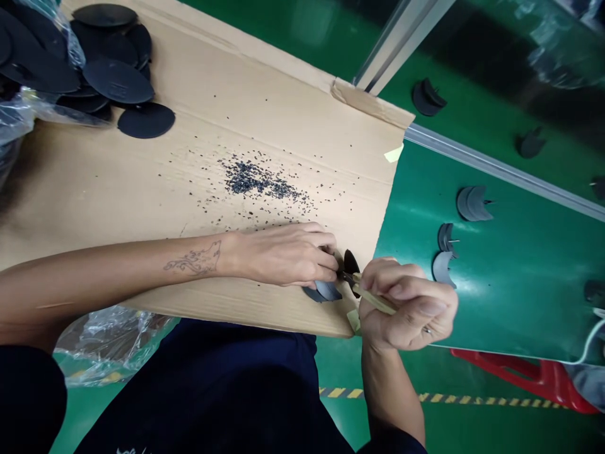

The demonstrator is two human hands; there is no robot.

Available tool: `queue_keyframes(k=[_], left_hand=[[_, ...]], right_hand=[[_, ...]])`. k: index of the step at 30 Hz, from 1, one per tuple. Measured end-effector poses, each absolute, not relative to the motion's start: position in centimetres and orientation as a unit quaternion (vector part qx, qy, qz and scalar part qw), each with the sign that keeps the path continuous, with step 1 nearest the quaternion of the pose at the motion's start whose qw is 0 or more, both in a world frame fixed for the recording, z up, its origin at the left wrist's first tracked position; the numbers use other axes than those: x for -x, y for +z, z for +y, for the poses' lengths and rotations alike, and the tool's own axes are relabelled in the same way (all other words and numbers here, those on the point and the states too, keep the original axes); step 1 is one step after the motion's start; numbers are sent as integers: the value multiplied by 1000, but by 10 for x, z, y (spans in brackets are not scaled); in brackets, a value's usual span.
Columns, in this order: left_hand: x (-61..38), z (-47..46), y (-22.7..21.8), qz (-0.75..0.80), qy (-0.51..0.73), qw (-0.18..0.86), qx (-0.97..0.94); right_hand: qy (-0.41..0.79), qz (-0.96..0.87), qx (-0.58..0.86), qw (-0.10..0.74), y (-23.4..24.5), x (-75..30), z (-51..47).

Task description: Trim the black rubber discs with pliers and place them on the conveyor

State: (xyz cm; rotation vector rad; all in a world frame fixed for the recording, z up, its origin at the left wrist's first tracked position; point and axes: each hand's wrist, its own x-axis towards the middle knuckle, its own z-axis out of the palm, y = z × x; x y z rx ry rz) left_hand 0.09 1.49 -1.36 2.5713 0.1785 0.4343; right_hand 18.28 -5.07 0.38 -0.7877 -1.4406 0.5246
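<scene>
My left hand [293,255] is closed at the right end of the cardboard, its fingertips on a dark plastic piece [326,291] with a curved grey face. Wrapped in my right hand [409,302] is a pair of nippers [375,299] with pale yellow handles. The dark jaws point left and meet the plastic piece by my left fingertips; the exact contact point is hidden. A black rounded part [350,261] stands up right beside the jaws. I cannot tell whether it belongs to the same piece.
Tiny black clippings [255,180] are scattered over the cardboard sheet [293,113]. Black oval discs [118,81] are heaped at the upper left, near clear plastic bags. Several curved dark pieces [472,203] rest on the green table [520,271]. A red plastic stool [534,378] stands lower right.
</scene>
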Motion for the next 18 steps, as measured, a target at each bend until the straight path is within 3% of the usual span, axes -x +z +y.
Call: queue_keyframes(k=[18], left_hand=[[-1,15,-14,71,138,289,-945]], right_hand=[[222,-677,346,610,-7,-189,-61]])
